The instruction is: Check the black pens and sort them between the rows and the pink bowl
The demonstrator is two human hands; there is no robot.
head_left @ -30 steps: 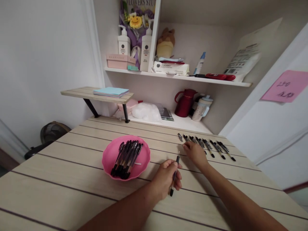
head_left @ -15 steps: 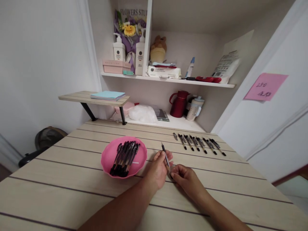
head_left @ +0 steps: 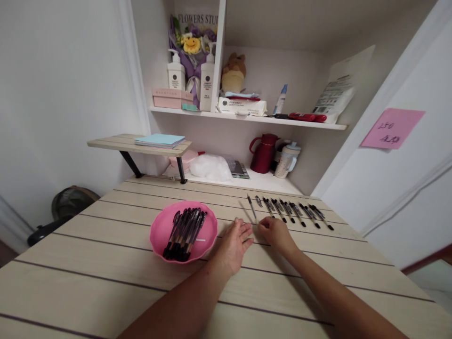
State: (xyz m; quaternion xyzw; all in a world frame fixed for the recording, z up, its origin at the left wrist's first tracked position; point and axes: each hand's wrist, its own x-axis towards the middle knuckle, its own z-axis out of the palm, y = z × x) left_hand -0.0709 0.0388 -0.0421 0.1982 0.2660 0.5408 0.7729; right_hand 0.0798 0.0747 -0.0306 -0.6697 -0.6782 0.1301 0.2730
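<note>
A pink bowl (head_left: 160,230) on the wooden table (head_left: 106,278) holds several black pens (head_left: 185,228). A row of several more pens (head_left: 293,211) lies on the table to the right. My left hand (head_left: 235,242) rests palm down just right of the bowl, fingers stretched out, holding nothing. My right hand (head_left: 277,233) is beside it, fingers pinched on a black pen (head_left: 252,208) whose tip points away toward the left end of the row.
A small raised shelf (head_left: 139,143) with a stack of blue paper stands at the table's back left. Behind are a red jug (head_left: 264,153), a white cup, bottles and a plush toy on wall shelves. A pink note (head_left: 391,128) is stuck on the right wall.
The pen passed from my left hand to my right. My right hand moved it up toward the left end of the row. My left hand opened and flattened on the table.
</note>
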